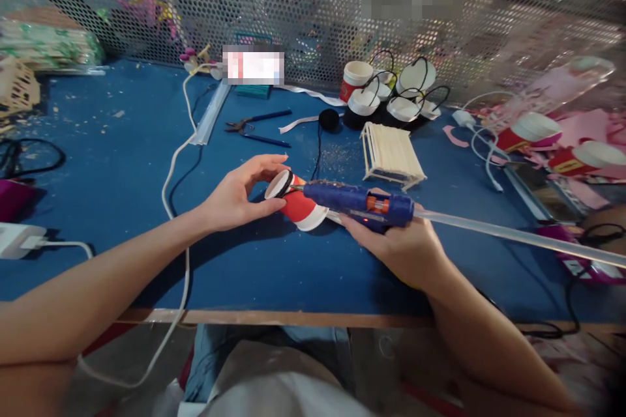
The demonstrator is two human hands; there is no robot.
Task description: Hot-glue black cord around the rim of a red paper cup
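Note:
My left hand (237, 195) grips a red and white paper cup (297, 203) lying on its side just above the blue table (122, 163). Its fingers curl round the cup's black-rimmed end. My right hand (396, 244) holds a blue glue gun (359, 199) with an orange trigger. The gun's nozzle touches the cup's rim near my left fingertips. A long clear glue stick (513, 234) pokes out of the gun's back toward the right.
Several finished cups with black loops (391, 94) stand at the back. A small stick-built frame (391, 156) sits behind the gun. Pliers (254, 124), a white cable (176, 163), pink scraps and more cups (538, 130) lie around. A perforated metal screen (313, 6) closes the far side.

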